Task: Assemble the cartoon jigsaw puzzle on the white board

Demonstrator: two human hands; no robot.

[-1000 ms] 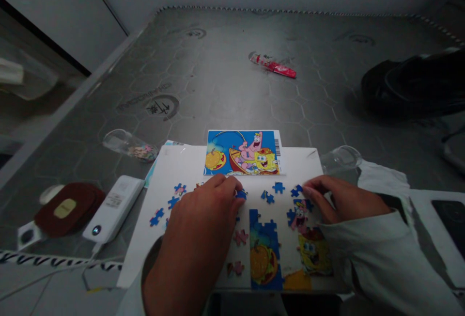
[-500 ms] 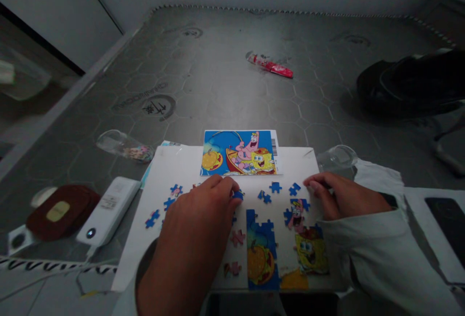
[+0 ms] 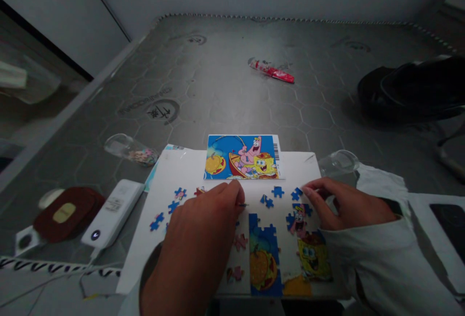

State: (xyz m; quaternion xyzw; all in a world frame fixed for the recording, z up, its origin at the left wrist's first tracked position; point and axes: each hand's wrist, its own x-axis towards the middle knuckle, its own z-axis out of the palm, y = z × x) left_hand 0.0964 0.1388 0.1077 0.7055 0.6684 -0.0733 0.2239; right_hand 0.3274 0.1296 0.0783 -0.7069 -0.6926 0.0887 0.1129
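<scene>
Pinched a piece point(image 3: 244, 205) in the fingers of the left hand point(image 3: 209, 214), over the board point(image 3: 178, 168) below the card point(image 3: 241, 157); held the right hand point(image 3: 343, 204) by a blue piece point(image 3: 297, 193), fingers too unclear to call clamped or apart.

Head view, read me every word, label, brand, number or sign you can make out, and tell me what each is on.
"竹", on the round sign of the gray mat; the character after it is blurred.
Lettering beside that sign: too blurred.
Print by the barcode on the picture card: too small.
White power bank, red packet: any print unreadable.
</scene>
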